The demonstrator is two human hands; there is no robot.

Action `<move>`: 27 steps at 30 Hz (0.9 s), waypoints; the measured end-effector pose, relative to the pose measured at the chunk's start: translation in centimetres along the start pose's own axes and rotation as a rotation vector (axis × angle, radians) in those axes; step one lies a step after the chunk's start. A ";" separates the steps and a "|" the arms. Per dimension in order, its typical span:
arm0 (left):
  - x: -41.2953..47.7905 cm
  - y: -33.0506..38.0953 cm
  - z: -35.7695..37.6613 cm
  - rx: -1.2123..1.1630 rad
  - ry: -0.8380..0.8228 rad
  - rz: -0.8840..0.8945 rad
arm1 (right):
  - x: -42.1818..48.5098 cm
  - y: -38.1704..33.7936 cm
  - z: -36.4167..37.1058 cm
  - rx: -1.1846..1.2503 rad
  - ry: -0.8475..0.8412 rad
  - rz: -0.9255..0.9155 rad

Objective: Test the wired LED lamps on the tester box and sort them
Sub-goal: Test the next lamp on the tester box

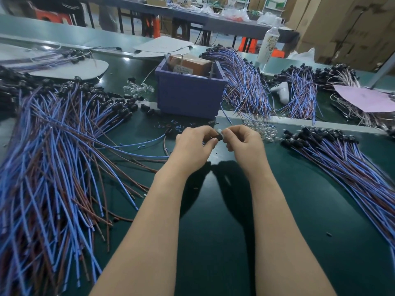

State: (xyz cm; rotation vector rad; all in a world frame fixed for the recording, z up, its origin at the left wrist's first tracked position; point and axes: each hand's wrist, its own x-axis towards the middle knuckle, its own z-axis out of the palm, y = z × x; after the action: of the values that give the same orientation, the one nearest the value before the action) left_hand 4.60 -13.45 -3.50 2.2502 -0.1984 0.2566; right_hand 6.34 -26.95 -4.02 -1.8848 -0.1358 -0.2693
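with your left hand (193,143) and right hand (242,138) both pinching the lamp (218,135) just before the tester box (190,90), keep its wires (136,146) untangled.

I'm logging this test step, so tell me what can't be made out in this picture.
All in the head view:
1. The lamp, pinched between the left hand and the right hand, is mostly covered by fingers, so lit or unlit cannot be told.
2. The label on the brown block inside the purple box is too small and blurred to read.
3. The wire pile on the left is cut off by the picture's edges.
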 end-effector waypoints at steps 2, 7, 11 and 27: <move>0.0 0.0 0.1 0.025 0.000 -0.011 | -0.1 0.0 0.2 0.028 -0.017 0.017; 0.0 -0.3 0.4 0.144 0.006 -0.068 | 0.2 0.6 -0.3 -0.047 0.127 0.062; 0.2 -0.3 0.1 0.106 0.185 -0.085 | 0.3 1.5 -2.0 -0.197 0.479 0.155; 0.2 -0.3 0.2 -0.098 0.314 -0.025 | 1.3 2.0 -0.2 -0.697 0.211 0.205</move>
State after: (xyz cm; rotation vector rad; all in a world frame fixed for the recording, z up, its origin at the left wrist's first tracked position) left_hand 4.91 -13.43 -3.84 2.0818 -0.0151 0.5689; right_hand 8.05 -27.81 -5.44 -2.5182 0.3362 -0.4079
